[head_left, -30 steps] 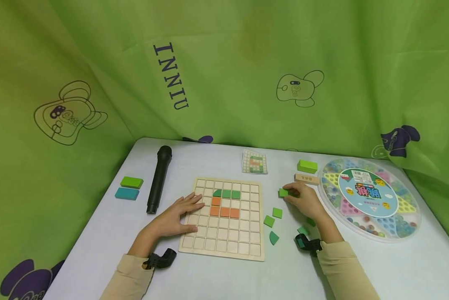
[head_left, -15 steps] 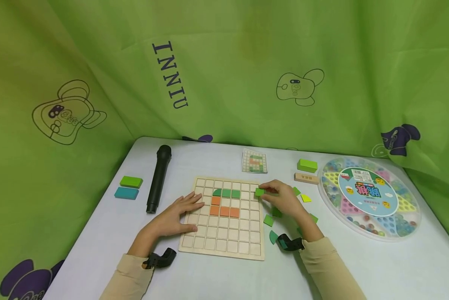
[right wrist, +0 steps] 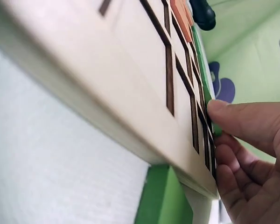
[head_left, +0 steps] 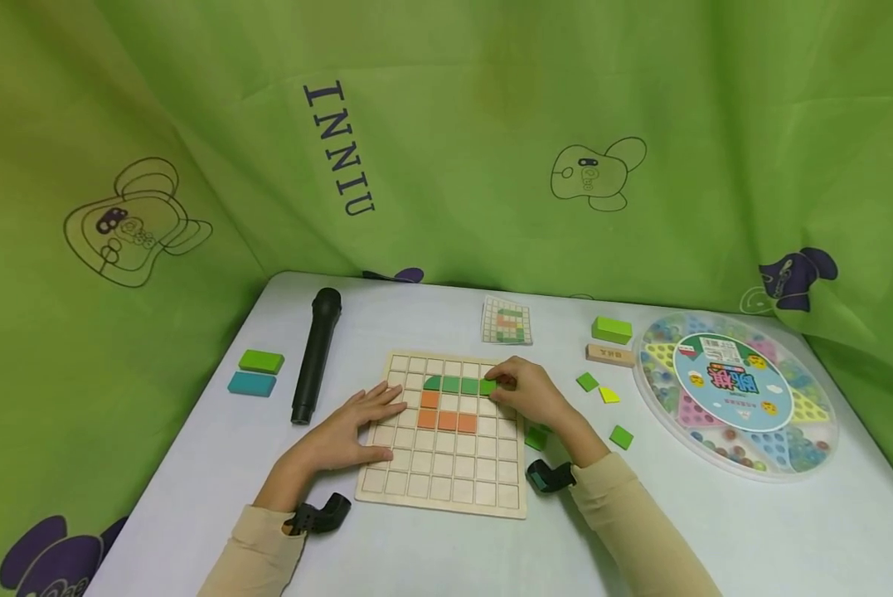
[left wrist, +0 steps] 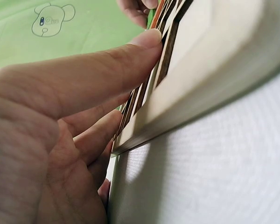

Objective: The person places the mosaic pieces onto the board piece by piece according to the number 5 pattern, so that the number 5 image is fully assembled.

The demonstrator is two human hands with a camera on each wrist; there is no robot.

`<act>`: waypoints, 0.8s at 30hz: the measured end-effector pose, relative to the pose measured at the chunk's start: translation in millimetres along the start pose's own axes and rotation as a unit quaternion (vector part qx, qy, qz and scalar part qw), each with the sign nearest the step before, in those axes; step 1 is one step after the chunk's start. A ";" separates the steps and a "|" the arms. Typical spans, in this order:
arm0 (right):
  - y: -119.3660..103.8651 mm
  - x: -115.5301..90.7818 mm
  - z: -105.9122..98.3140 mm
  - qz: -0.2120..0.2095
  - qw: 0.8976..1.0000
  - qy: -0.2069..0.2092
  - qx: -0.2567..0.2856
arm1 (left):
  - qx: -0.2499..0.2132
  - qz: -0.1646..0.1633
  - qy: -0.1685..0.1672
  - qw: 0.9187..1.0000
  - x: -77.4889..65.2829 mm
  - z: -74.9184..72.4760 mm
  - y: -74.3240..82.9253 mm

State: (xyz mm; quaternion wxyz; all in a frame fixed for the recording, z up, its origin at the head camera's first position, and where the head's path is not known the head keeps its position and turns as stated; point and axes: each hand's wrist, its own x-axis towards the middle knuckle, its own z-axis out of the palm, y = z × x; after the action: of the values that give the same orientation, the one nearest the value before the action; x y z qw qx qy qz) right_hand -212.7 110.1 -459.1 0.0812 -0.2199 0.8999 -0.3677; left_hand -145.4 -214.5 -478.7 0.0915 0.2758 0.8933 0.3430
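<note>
A small green square [head_left: 487, 387] is pinched between the thumb and the fingers of the right hand [head_left: 530, 393], which are closely bent around it. This square is held at the right end of the green row [head_left: 451, 385] on the wooden board [head_left: 443, 465]; whether it is fully laid down in its cell cannot be told. The row, with a curved piece at its far end, is extended to the left of the right hand.

By the left hand [head_left: 347, 431] the left edge of the board is touched; its fingers are spread and almost straight, and the thumb is placed on the board's surface. Between the two hands, four orange squares [head_left: 448, 421] are seen in the cells.

Just beside the right wrist, a loose green tile [head_left: 536, 438] is partly hidden. Farther to the right of this hand, a yellow piece [head_left: 609, 395] is seen between two other green tiles [head_left: 587, 381], and beyond them is placed a round game box [head_left: 804, 448]. Ahead of the right hand, a pattern card [head_left: 507, 322] is laid. Ahead of the left hand, to its left, a black microphone [head_left: 316, 356] is found.
</note>
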 end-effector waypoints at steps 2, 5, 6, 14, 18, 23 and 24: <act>-0.7 1.2 0.4 -0.001 1.000 -0.005 -0.003 | 0.001 0.001 0.002 1.000 0.2 -1.3 0.2; 0.0 1.4 0.9 0.000 1.000 -0.010 -0.005 | -0.002 0.003 0.003 1.000 0.3 -1.7 0.0; -0.1 0.3 0.5 0.003 1.000 -0.010 -0.003 | -0.003 0.003 0.003 1.000 0.3 -1.4 -0.1; 12.1 -24.9 -19.0 0.024 0.998 0.037 0.042 | 0.004 0.006 0.004 1.000 0.5 2.2 -1.2; 29.1 -45.4 -37.8 0.032 0.996 0.079 0.031 | 0.004 0.005 0.004 1.000 1.1 1.9 -0.8; 52.3 -71.7 -56.9 0.060 0.990 0.127 0.023 | 0.001 0.005 0.003 1.000 0.3 -0.1 0.9; 55.9 -75.1 -60.0 0.062 0.989 0.135 0.024 | 0.001 0.003 0.004 1.000 -0.1 -0.4 0.9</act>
State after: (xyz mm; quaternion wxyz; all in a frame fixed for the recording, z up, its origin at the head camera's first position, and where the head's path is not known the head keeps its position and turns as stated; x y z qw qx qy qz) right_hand -183.1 217.3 -456.3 -0.0131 -0.1096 0.9054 -0.4100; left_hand -145.1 -214.3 -477.8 0.0864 0.2772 0.8932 0.3435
